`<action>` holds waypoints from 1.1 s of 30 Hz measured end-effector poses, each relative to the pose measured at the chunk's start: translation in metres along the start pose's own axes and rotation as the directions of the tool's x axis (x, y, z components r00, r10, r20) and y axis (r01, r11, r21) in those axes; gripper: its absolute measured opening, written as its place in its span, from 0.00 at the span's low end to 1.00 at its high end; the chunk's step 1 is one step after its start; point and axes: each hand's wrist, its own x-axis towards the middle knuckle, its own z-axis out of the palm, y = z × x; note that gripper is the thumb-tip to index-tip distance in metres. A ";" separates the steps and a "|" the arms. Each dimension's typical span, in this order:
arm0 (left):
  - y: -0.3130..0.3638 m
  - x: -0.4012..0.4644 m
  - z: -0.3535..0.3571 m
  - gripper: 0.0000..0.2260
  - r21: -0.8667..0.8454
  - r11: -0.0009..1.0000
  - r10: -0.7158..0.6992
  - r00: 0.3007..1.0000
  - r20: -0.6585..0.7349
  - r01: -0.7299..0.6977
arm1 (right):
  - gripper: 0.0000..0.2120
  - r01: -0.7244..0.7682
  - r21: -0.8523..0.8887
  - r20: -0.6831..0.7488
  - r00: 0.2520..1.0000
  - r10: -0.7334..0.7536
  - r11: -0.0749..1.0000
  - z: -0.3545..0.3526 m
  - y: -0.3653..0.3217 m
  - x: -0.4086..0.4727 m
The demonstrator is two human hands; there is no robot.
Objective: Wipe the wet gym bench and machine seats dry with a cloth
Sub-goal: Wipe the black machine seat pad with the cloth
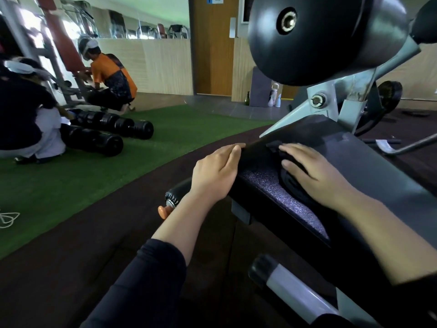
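Right hand pressing dark cloth on seat, left hand apparently steadying edge

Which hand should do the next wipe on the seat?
The right hand, probably. It already lies flat on the dark cloth on top of the seat pad. The left hand only rests on the pad's side edge, with no cloth under it.

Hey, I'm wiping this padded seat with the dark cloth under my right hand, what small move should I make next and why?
Probably slide the right hand and the cloth toward you along the seat pad. The cloth sits near the far end, and the textured strip nearer you lies uncovered. The left hand rests on the pad's left edge, so it can steady you.
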 end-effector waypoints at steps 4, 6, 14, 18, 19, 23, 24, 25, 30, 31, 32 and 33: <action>-0.005 0.000 0.002 0.22 -0.331 0.937 -0.117 0.993 0.001 0.111 | 0.26 0.108 -0.010 0.064 0.992 -0.107 0.994 0.026 -0.032 0.045; -0.005 0.001 0.003 0.23 -0.438 0.877 -0.210 0.978 0.019 0.196 | 0.23 0.115 0.099 0.103 0.987 -0.125 0.988 0.029 -0.047 0.054; 0.023 0.005 -0.003 0.25 -0.052 0.999 -0.013 1.000 0.005 0.014 | 0.16 -0.064 0.226 -0.039 0.996 0.074 0.972 -0.006 -0.014 0.033; 0.057 0.003 0.011 0.24 0.281 0.950 0.141 0.990 -0.006 -0.134 | 0.17 -0.064 0.196 -0.021 0.997 0.069 0.978 -0.007 -0.009 0.027; 0.061 0.002 0.015 0.24 0.274 0.950 0.151 0.988 0.023 -0.152 | 0.19 -0.072 0.196 -0.011 0.997 0.076 0.978 -0.007 -0.009 0.026; 0.048 0.001 0.017 0.23 0.239 0.956 0.165 0.986 0.030 -0.167 | 0.20 -0.073 0.150 0.010 0.997 0.072 0.986 -0.004 -0.005 0.024; 0.045 0.000 0.014 0.21 0.224 0.960 0.169 0.986 0.017 -0.168 | 0.20 -0.069 0.142 0.012 0.998 0.068 0.987 -0.003 -0.004 0.023; 0.042 -0.002 0.013 0.20 0.220 0.959 0.182 0.983 0.002 -0.178 | 0.19 -0.071 0.145 0.013 0.997 0.070 0.987 -0.002 -0.004 0.022; 0.041 -0.006 0.025 0.23 0.384 0.897 0.260 0.964 -0.057 -0.220 | 0.20 -0.170 0.134 -0.040 0.983 0.177 0.976 -0.002 0.005 0.019; 0.043 -0.003 0.027 0.24 0.423 0.881 0.243 0.970 -0.018 -0.213 | 0.19 -0.179 0.114 -0.037 0.982 0.184 0.977 -0.003 0.008 0.019; 0.045 0.003 0.027 0.24 0.457 0.867 0.211 0.977 0.029 -0.201 | 0.17 -0.182 0.090 -0.034 0.982 0.186 0.979 -0.003 0.010 0.019; 0.047 0.012 0.027 0.23 0.470 0.863 0.176 0.982 0.062 -0.184 | 0.16 -0.186 0.069 -0.035 0.981 0.188 0.980 -0.003 0.011 0.019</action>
